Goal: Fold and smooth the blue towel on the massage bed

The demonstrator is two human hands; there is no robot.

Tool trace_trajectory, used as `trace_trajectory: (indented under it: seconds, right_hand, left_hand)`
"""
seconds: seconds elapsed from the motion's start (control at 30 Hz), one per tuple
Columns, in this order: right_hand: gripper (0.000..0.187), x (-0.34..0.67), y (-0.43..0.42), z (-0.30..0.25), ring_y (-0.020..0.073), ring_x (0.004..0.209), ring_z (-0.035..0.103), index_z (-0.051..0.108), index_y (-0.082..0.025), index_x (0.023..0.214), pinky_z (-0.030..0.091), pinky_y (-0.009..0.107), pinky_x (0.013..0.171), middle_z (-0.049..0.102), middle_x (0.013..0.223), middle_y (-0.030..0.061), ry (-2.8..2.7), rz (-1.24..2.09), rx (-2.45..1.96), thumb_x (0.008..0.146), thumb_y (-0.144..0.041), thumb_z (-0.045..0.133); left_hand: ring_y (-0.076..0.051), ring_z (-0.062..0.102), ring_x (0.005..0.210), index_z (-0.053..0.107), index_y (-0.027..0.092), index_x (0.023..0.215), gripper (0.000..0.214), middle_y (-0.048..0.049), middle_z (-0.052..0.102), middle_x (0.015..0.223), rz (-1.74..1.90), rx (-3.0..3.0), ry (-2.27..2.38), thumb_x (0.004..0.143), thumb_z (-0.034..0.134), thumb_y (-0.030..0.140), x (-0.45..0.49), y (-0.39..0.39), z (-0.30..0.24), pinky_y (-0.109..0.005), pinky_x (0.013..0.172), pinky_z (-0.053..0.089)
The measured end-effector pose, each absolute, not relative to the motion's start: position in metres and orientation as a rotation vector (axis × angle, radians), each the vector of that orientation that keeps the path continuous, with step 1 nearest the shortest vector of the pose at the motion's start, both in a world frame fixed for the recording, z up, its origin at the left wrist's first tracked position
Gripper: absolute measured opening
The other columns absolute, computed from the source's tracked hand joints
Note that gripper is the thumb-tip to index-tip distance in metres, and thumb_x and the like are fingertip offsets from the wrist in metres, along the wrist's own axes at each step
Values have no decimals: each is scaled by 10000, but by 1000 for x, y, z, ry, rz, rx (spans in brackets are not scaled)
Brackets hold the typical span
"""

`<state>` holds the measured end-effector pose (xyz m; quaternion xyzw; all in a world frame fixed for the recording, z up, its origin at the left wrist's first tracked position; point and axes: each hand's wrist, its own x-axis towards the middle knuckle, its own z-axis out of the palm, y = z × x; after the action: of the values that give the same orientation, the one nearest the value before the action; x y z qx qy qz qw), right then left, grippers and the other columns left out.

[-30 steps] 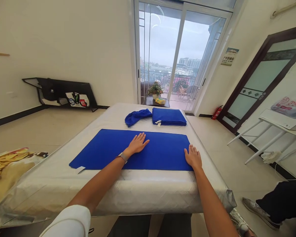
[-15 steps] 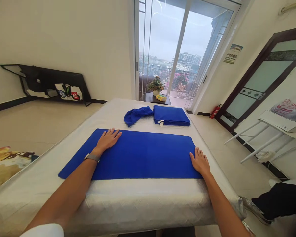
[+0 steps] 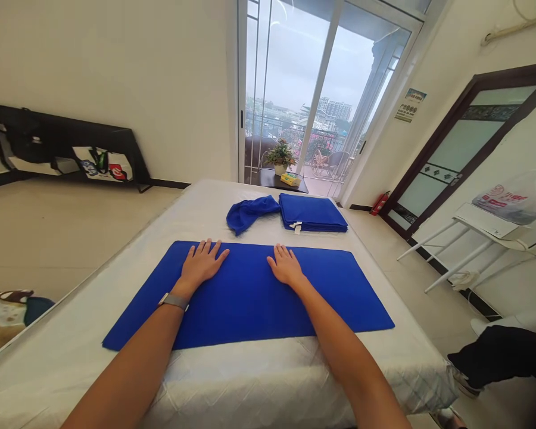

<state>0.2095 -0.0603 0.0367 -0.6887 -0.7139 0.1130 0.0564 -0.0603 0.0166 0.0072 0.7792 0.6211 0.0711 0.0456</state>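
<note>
White mattress point(image 3: 232, 381), blue towel point(image 3: 245, 316) flat under left hand point(image 3: 201, 265), right hand point(image 3: 286, 266)

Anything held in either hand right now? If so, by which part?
Nothing is held. The left hand and right hand both lie flat, palms down, on the blue towel, neither gripping an edge or fold.

potted plant point(image 3: 280, 156) on dark side table point(image 3: 268, 177) | red fire extinguisher point(image 3: 380, 203) | plastic bag point(image 3: 507, 199) on white table point(image 3: 529, 241)
</note>
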Motion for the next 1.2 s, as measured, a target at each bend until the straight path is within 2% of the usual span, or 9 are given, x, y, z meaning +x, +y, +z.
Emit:
trace_trajectory:
  seconds: [0.13,0.53,0.73,0.83,0.93,1.07,1.2]
  right_hand:
    - [728,230,-52,22,161,1543,59,144,-127,1608,19,364,1242,123,1675,44,-2139,341,-2134,1027,-564,113]
    - [709,437,-106,13,176,1541,95,130,-106,1608,75,368,1240,128,1678,61,-1617,176,-2636,1027,-513,125]
    - [718,442,-107,5,183,1539,110,157,-100,1605,82,377,1242,153,1674,65,-1593,125,-2602,1020,-514,126]
    - [724,442,-107,4,192,1537,118,173,-95,1602,85,385,1242,160,1672,70,-1593,118,-2577,1017,-519,132]
    - [725,443,-107,2,197,1537,117,178,-91,1601,79,386,1243,168,1671,73,-1586,110,-2558,1016,-516,139]
    - [725,443,-107,2,201,1537,120,180,-89,1600,77,384,1243,172,1670,71,-1577,110,-2549,1014,-514,142]
    - [723,443,-108,3,202,1536,124,184,-86,1599,83,386,1243,176,1669,69,-1580,111,-2542,1015,-511,143]
  left_hand:
    - [-299,212,1524,281,216,1572,756,-147,275,1638,245,2416,1899,970,140,652,-61,17,4,-531,1206,189]
    - [-308,218,1521,282,228,1571,744,-140,289,1635,235,2457,1877,966,149,640,-65,22,-2,-541,1195,200]
    - [-316,249,1510,290,209,1567,710,-157,284,1632,161,2482,1892,978,173,586,-70,29,-3,-551,1175,233]
    - [-320,246,1510,305,124,1557,745,-195,290,1622,164,2522,1917,981,170,578,-56,25,3,-526,1191,206]
    - [-298,224,1519,349,59,1528,773,-203,306,1613,207,2664,1707,987,158,578,-13,14,10,-474,1216,159]
    - [-234,200,1530,324,122,1552,803,-125,270,1639,248,2740,1291,978,126,648,67,-5,10,-396,1236,101]
    - [-240,182,1534,274,149,1573,855,-107,238,1649,256,2667,1304,949,109,711,102,-12,4,-393,1236,86]
